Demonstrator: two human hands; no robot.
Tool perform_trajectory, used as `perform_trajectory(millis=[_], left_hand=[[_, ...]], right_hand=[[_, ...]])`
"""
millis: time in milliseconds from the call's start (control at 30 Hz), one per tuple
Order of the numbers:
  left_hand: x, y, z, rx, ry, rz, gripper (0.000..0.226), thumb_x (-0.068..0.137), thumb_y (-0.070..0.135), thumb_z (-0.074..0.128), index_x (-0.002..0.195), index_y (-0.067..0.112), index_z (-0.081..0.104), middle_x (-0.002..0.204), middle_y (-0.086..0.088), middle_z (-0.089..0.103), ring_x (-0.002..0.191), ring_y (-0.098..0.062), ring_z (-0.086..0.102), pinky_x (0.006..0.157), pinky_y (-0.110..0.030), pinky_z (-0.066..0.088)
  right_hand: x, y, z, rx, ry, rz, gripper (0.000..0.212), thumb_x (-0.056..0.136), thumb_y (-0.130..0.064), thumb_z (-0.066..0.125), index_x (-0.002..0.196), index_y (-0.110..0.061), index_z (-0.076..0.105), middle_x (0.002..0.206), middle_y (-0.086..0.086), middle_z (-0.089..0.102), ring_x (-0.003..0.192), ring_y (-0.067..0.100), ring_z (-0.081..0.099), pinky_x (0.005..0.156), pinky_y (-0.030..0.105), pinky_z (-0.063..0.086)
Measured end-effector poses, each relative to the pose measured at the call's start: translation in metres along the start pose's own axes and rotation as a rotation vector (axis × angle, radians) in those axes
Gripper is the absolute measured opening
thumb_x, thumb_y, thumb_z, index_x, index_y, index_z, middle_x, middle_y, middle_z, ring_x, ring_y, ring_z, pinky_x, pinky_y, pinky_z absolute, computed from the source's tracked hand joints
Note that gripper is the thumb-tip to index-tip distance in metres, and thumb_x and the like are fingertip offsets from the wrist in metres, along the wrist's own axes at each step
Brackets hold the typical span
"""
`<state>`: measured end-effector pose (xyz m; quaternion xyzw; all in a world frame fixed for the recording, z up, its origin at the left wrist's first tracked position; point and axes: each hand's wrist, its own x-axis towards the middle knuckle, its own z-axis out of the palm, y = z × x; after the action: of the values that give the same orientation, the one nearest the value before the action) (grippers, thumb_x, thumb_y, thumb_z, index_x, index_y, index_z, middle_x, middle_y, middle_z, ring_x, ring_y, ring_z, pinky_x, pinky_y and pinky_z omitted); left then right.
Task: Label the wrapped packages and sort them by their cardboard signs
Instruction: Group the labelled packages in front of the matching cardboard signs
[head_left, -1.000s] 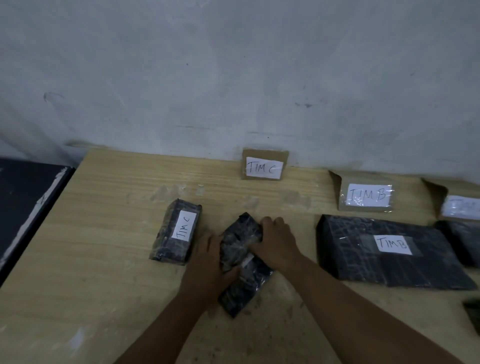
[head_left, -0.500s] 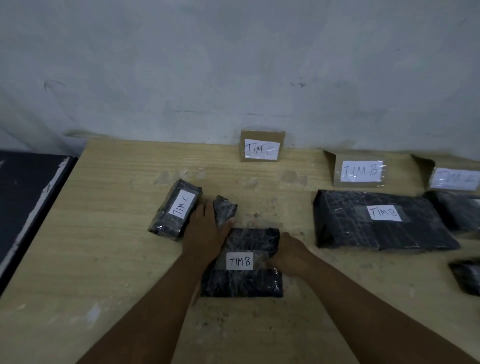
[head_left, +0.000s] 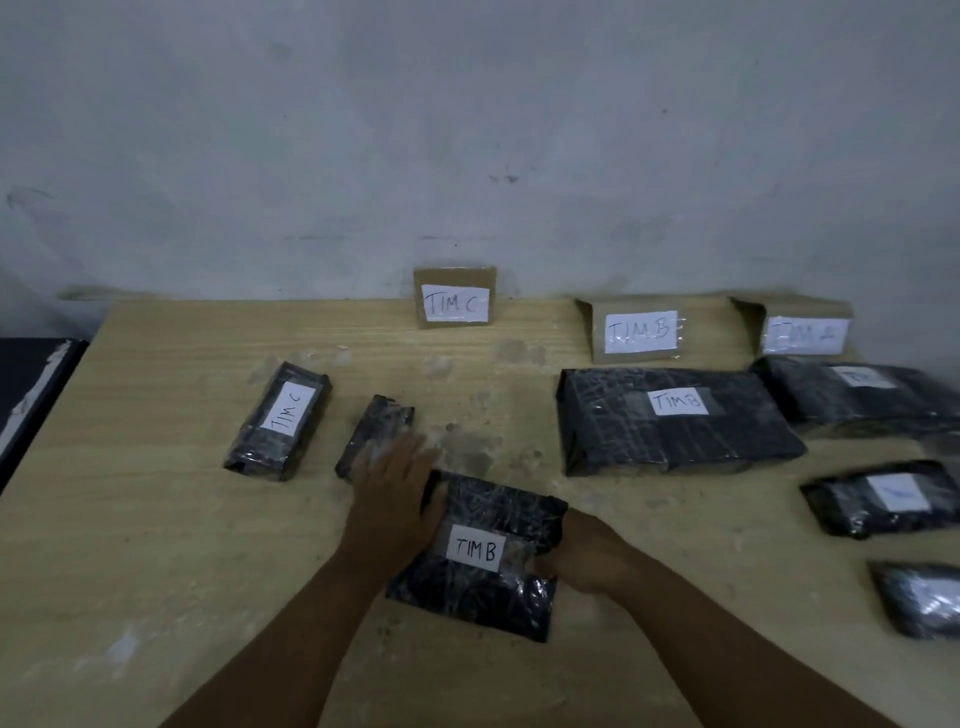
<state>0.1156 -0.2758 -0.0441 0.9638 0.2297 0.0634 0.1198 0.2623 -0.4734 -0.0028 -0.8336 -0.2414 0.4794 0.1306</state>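
Pale wood, the worktop (head_left: 156, 519) carries it all, and the sorting looks to me about half done. Largest is the big black package (head_left: 623, 441), labelled "TIM B", lying just before the TIM B sign (head_left: 639, 332) at the far edge. Right of it a dark package (head_left: 831, 400) sits under the TIM A sign (head_left: 805, 332); its label is too blurred to read. Nearer, on the right edge, another package (head_left: 878, 501) has a smeared label.

Toward the front edge, the middle package (head_left: 467, 597) reads "TIM B" and is not yet with its group. The right hand (head_left: 587, 556) grips its right side, fingers curled, I think under the edge. The left hand (head_left: 389, 499) lies flat, fingers straight, against its far left corner.

Toward the left, a slim package (head_left: 280, 421) marked "TIM C" sits well in front of the TIM C sign (head_left: 454, 299). Beside it the smallest package (head_left: 376, 431) shows no label, so that one appears left to do.
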Motion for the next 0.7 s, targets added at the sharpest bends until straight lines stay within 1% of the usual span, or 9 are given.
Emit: perform_trajectory(millis=[67,133,200,267,333,433,567,633,700], left_hand=[[-0.017,0.02,0.01,-0.026,-0.099,0.066,0.06,0.103,0.055,0.026,0.134,0.015,0.058,0.138,-0.006,0.059,0.131,-0.027,0.053,0.114,-0.051,0.035],[-0.034,0.039,0.02,-0.089,-0.179,0.063,0.067,0.102,0.059,0.021,0.141,0.014,0.053,0.141,-0.006,0.057,0.131,-0.026,0.053,0.111,-0.046,0.038],[-0.049,0.066,0.03,-0.094,-0.208,0.066,0.068,0.102,0.06,0.022,0.147,0.015,0.046,0.148,-0.005,0.051,0.136,-0.023,0.047,0.117,-0.04,0.032],[-0.058,0.095,0.037,-0.12,-0.248,0.063,0.074,0.1,0.066,0.016,0.156,0.021,0.032,0.16,0.002,0.033,0.148,-0.018,0.031,0.121,-0.032,0.011],[-0.06,0.122,0.044,-0.146,-0.283,0.048,0.084,0.091,0.075,0.002,0.16,0.029,0.008,0.165,0.011,0.005,0.154,-0.011,0.007,0.122,-0.028,-0.005],[-0.057,0.174,0.05,-0.148,-0.353,0.051,0.09,0.081,0.081,-0.003,0.155,0.033,-0.015,0.159,0.017,-0.021,0.152,-0.006,-0.014,0.12,-0.026,-0.014],[-0.058,0.219,0.058,-0.101,-0.393,0.01,0.111,0.068,0.088,-0.003,0.158,0.023,-0.016,0.155,0.012,-0.029,0.144,-0.004,-0.025,0.117,-0.027,-0.019],[-0.062,0.235,0.061,-0.072,-0.38,-0.033,0.122,0.061,0.092,-0.008,0.159,0.018,-0.011,0.163,0.006,-0.021,0.148,-0.01,-0.022,0.118,-0.03,-0.017],[-0.069,0.242,0.065,-0.077,-0.353,-0.076,0.126,0.062,0.095,-0.008,0.16,0.016,-0.001,0.168,-0.001,-0.01,0.154,-0.019,-0.011,0.12,-0.035,-0.01]], right_hand=[[-0.011,0.021,-0.01,0.003,-0.007,-0.012,0.058,0.086,-0.027,0.076,0.138,-0.019,0.053,0.132,0.006,0.06,0.118,0.02,0.057,0.093,0.025,0.048],[-0.018,0.045,-0.016,-0.003,-0.025,0.018,0.049,0.084,-0.026,0.077,0.128,-0.016,0.061,0.124,0.005,0.064,0.112,0.018,0.059,0.091,0.025,0.051],[-0.027,0.076,-0.025,-0.014,-0.022,0.065,0.047,0.081,-0.027,0.079,0.123,-0.013,0.065,0.121,0.006,0.066,0.108,0.018,0.061,0.084,0.025,0.052],[-0.036,0.108,-0.034,-0.01,0.015,0.11,0.062,0.078,-0.032,0.08,0.13,-0.01,0.056,0.126,0.009,0.063,0.109,0.019,0.06,0.076,0.024,0.05],[-0.043,0.134,-0.045,0.031,0.055,0.172,0.081,0.079,-0.036,0.079,0.14,-0.004,0.037,0.135,0.013,0.054,0.11,0.021,0.055,0.073,0.025,0.047],[-0.056,0.173,-0.064,0.145,0.163,0.241,0.08,0.089,-0.028,0.071,0.145,0.002,0.022,0.138,0.019,0.049,0.112,0.026,0.055,0.074,0.028,0.046],[-0.061,0.202,-0.074,0.15,0.32,0.168,0.071,0.098,-0.029,0.058,0.149,-0.002,0.017,0.139,0.023,0.041,0.115,0.037,0.055,0.077,0.035,0.048],[-0.065,0.209,-0.075,0.13,0.35,0.08,0.062,0.099,-0.025,0.056,0.149,-0.01,0.023,0.134,0.02,0.04,0.11,0.037,0.054,0.075,0.034,0.046],[-0.068,0.214,-0.077,0.123,0.313,0.026,0.058,0.1,-0.024,0.055,0.149,-0.018,0.025,0.132,0.017,0.038,0.11,0.036,0.052,0.077,0.034,0.045]])
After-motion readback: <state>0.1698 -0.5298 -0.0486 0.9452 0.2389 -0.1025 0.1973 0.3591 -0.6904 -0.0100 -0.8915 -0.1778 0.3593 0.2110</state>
